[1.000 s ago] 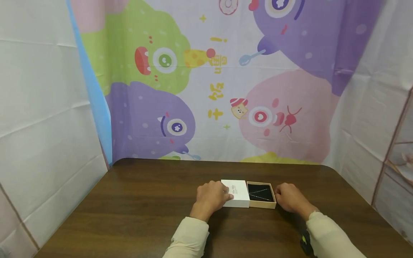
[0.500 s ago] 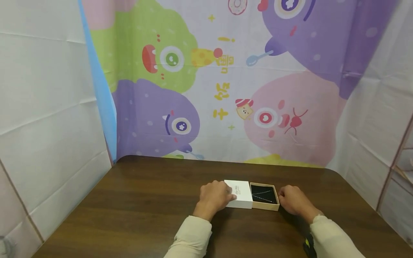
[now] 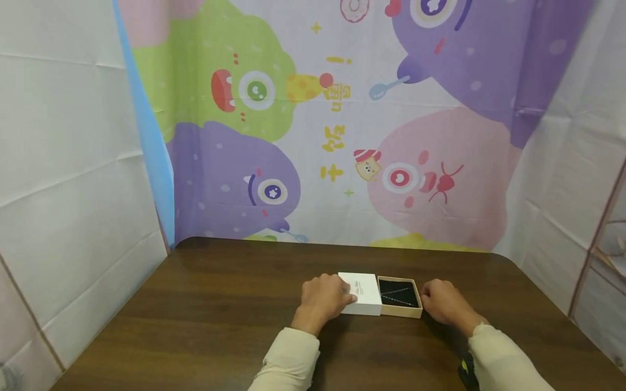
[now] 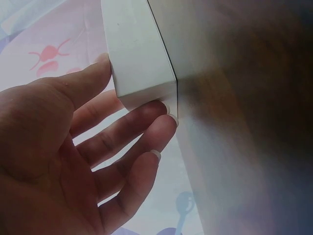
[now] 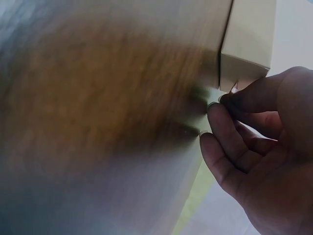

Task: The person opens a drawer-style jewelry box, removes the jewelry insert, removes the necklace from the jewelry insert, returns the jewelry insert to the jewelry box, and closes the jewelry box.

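Observation:
A white box sleeve (image 3: 361, 293) with small printed lettering lies on the brown table. My left hand (image 3: 321, 300) holds its left end, the thumb on one side and fingertips against the end in the left wrist view. From the sleeve's right side sticks out a tan drawer (image 3: 402, 311), lined in black. A thin chain necklace (image 3: 395, 290) lies in a V on the lining; its left part goes out of sight by the sleeve. At the drawer's right end, my right hand (image 3: 447, 304) pinches a small pale tab (image 5: 234, 88), mostly hidden by the fingers.
The dark wood table (image 3: 220, 326) spreads around the box. A cartoon-printed cloth (image 3: 313, 206) hangs behind its far edge, and pale panels (image 3: 73, 163) stand at both sides. A dark band with a yellow-green spot (image 3: 467, 370) is by the right sleeve.
The head view has shifted slightly. Both hands keep their places at the two ends of the box, and the drawer stands out of the sleeve by about the same length.

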The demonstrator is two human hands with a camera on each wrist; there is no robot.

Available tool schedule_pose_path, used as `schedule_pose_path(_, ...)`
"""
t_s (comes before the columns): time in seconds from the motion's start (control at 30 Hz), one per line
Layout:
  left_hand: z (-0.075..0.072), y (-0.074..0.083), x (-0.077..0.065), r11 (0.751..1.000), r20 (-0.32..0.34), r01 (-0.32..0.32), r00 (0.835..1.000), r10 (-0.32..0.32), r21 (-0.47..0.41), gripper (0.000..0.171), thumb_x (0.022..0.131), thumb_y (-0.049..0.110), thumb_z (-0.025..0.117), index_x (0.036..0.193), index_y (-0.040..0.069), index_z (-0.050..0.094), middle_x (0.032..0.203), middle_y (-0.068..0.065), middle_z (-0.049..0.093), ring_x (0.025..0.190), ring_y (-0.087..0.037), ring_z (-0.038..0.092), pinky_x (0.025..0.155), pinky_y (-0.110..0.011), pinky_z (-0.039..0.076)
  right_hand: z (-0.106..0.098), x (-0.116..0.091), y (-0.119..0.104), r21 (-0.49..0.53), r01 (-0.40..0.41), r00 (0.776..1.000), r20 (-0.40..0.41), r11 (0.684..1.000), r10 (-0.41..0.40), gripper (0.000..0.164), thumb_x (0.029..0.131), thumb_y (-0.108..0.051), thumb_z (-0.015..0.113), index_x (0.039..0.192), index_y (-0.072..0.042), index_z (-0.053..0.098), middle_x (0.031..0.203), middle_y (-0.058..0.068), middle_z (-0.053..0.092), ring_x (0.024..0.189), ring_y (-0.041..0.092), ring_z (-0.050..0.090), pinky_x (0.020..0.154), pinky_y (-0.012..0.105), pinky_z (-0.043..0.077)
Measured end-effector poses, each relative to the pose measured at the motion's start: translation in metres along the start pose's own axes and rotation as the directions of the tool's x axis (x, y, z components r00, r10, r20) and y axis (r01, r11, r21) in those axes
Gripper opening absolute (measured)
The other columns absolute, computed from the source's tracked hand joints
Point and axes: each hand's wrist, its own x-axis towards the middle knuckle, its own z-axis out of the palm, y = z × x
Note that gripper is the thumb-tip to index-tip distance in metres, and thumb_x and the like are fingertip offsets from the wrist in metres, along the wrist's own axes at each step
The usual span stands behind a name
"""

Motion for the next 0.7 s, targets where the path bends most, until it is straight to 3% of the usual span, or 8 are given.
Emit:
schedule_pose_path(0.4,0.0007,0.0041,0.0026,1.0,0.0,-0.008,1.0,0.008,-0.003,0.024,0.086,0.047,0.076,0.078,0.025,0.074,0.074,0.006,0.064,0.064,-0.015,0.055,0.059,-0.037,0.045,-0.0013,0.0002,0.0037,0.012,-0.042,0.999,0.011,0.999,0.042,0.017,0.091,-0.004,0.056,0.091,0.0,0.073,0.082,0.005,0.067,0.071,0.019,0.056,0.065,0.041,0.048)
schedule_pose_path(0.7,0.004,0.0034,0.0006,1.0,0.0,0.002,1.0,-0.002,0.007,0.026,0.086,0.048,0.076,0.1,0.027,0.081,0.09,0.001,0.074,0.07,-0.02,0.063,0.06,-0.038,0.047,-0.0016,-0.0016,-0.0011,0.067,-0.039,0.999,-0.006,0.997,0.04,0.019,0.094,-0.005,0.055,0.091,-0.001,0.073,0.08,0.002,0.065,0.066,0.017,0.053,0.062,0.038,0.045)
